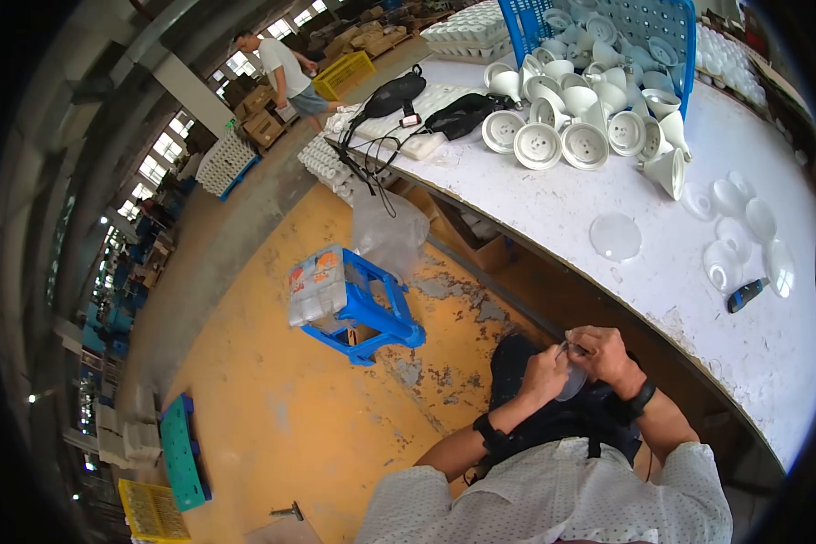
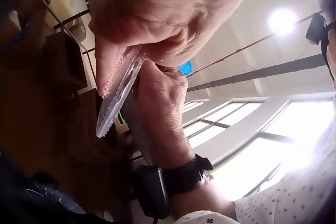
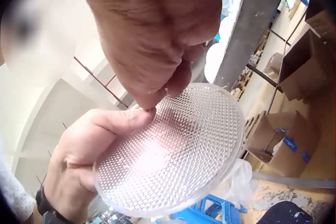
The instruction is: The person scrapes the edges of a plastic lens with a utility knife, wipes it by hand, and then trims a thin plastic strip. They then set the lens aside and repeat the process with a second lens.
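Observation:
A round clear plastic lens (image 3: 178, 155) with a fine bumpy texture is held up over the lap. My left hand (image 1: 546, 374) grips it by the edge, the thumb on its textured face and the fingers behind. At the lens's upper rim, my right hand (image 1: 605, 355) pinches with curled thumb and fingertips, close by the left thumb. The lens (image 2: 119, 95) appears nearly edge-on in the left wrist view. On the table, several similar clear lenses (image 1: 761, 218) lie to the right, with one lone lens (image 1: 616, 237) nearer me.
White lamp housings (image 1: 586, 146) crowd the table in front of a blue crate (image 1: 671, 36). A blue-and-black tool (image 1: 746, 296) lies near the lenses. Black pouches (image 1: 467, 115) with cables sit at the far edge. A blue stool (image 1: 372, 304) stands left; a person (image 1: 283, 72) is farther back.

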`<action>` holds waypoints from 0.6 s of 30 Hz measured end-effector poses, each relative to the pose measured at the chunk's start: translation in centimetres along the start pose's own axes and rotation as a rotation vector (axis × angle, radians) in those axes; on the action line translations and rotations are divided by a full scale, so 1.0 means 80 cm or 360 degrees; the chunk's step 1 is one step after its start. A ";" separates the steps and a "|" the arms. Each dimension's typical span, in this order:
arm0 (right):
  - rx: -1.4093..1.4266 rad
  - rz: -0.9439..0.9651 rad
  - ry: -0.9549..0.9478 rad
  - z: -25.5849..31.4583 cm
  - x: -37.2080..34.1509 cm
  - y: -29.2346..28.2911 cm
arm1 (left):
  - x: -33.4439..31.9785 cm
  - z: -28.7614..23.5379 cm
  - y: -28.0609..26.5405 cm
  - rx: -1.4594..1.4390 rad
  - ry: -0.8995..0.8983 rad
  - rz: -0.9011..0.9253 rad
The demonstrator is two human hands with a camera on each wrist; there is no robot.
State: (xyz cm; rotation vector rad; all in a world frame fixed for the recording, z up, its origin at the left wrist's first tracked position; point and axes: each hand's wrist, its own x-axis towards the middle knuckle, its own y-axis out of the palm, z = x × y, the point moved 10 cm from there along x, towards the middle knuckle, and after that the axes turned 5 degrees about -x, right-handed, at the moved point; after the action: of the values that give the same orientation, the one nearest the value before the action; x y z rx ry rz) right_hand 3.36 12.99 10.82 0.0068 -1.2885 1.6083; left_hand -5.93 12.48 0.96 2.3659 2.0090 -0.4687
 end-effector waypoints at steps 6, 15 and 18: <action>0.0170 -0.0262 0.0315 -0.016 -0.001 -0.016 | -0.012 -0.052 -0.017 0.0284 0.0510 -0.0276; 0.0522 -0.0608 0.1008 -0.063 -0.025 -0.017 | -0.014 -0.056 -0.032 -0.0002 0.0513 -0.0483; 0.0621 -0.0479 0.1281 -0.078 -0.037 -0.006 | -0.010 -0.052 -0.033 -0.0286 0.0306 -0.0438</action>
State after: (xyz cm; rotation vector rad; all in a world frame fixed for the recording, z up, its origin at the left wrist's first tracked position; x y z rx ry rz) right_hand 8.47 15.40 6.84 -0.1792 -0.3306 1.3559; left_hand -7.65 12.95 5.58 2.1120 2.3605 -0.0558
